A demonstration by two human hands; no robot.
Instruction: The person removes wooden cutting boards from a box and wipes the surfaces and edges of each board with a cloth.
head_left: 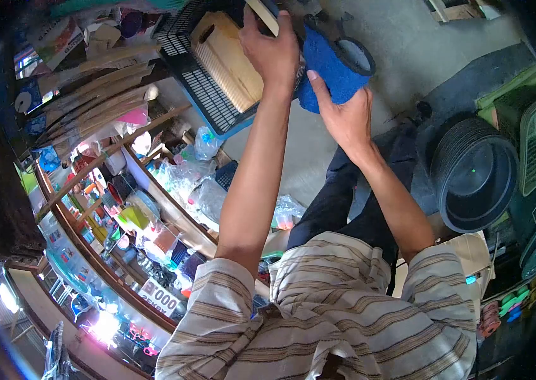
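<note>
My left hand [272, 50] is raised at the top centre, its fingers closed around a thin pale stick-like piece [261, 14] by the edge of a blue plastic basket [198, 82]. My right hand [343, 113] grips the underside of a blue cylindrical pot-shaped object [334, 60] with a dark open mouth. Both hands are close together, with the blue object touching or nearly touching the left wrist. A wooden slatted board [230, 57] lies in the basket, just left of the left hand.
A stack of black round basins [476, 174] sits at the right, next to green baskets [534, 136]. A glass shop counter [122, 240] full of small goods runs along the left. Bagged items [204, 183] lie by it. Grey concrete floor [401, 44] lies ahead.
</note>
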